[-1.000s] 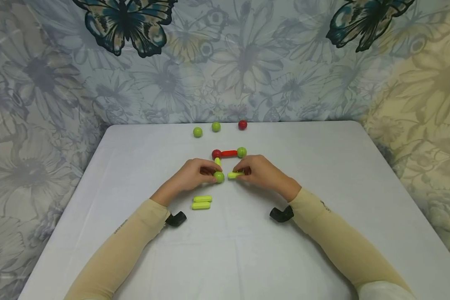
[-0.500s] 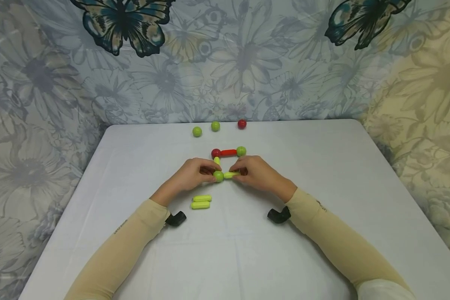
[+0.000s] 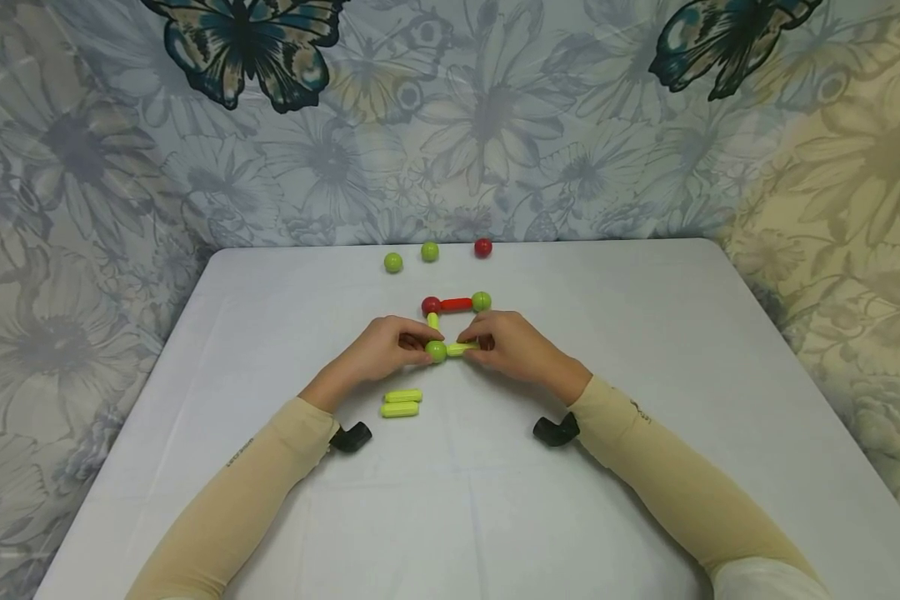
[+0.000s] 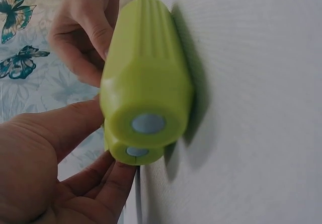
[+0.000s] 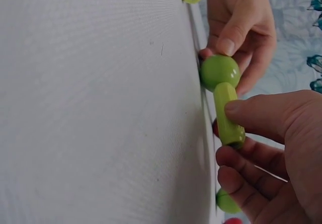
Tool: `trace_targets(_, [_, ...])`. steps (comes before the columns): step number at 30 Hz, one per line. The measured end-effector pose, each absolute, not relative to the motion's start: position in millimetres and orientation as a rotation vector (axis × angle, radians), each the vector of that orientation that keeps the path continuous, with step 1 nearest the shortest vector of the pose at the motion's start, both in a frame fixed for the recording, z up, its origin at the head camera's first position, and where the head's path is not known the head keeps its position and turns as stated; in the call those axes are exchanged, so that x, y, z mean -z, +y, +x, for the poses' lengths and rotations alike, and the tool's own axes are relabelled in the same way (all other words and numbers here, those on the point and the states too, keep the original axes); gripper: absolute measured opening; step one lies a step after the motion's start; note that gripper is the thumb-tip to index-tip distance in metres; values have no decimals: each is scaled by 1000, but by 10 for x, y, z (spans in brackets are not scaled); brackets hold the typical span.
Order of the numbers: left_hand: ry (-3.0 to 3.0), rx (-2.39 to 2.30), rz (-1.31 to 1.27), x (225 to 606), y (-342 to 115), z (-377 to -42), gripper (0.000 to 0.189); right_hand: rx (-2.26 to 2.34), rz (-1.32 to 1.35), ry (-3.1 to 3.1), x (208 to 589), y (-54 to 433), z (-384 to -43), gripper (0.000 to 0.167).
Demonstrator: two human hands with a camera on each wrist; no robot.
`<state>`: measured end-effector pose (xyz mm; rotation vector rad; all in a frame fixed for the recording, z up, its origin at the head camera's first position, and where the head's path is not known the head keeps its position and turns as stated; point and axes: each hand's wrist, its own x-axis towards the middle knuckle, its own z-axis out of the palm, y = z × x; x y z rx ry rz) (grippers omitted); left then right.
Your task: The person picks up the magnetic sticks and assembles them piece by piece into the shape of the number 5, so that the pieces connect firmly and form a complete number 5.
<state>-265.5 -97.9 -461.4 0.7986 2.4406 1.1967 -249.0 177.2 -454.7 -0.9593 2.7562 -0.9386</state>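
Observation:
My left hand point(image 3: 386, 348) holds a green ball point(image 5: 220, 73) between thumb and fingers, low over the table. My right hand point(image 3: 521, 346) pinches a yellow-green rod point(image 5: 229, 116), and the rod's left end touches that ball. Another yellow-green rod point(image 3: 432, 321) runs from behind the ball to a dark red ball point(image 3: 431, 307); the left fingers partly hide it. From the red ball a red rod point(image 3: 457, 305) reaches right to a second green ball point(image 3: 482, 301). Two loose yellow-green rods point(image 3: 401, 403) lie side by side nearer me; in the left wrist view their ends show grey discs.
Along the far edge of the white table point(image 3: 450, 517) sit two loose green balls point(image 3: 393, 263) and a red ball point(image 3: 483, 247). Black wrist cameras point(image 3: 351, 437) hang under both sleeves. A floral cloth point(image 3: 495, 125) with butterflies backs the table.
My right hand has moved left, bringing its rod from a small gap into contact with the green ball. The left hand has kept its hold on the ball, almost in place.

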Motion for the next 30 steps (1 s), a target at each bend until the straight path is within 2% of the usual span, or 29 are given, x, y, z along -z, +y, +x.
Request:
trace_targets(8, [2442,-1192,783,4605,-964,-2670,34,942,-934,2764,4481,1783,-2482,23])
trace_targets(13, [2437,-1203,781,4607,-975,-2659,33,978,-865,2816,4307,1870,-2555,26])
trace_targets(21, [2435,-1220,776,4632,-1012,-2640,33,1027,-857,2951,3870,2072,-2985,21])
trace_targets(30, [2426,-1220,795,4626,-1000,-2653,33,966,-631,2929,3640,2241,-3498,30])
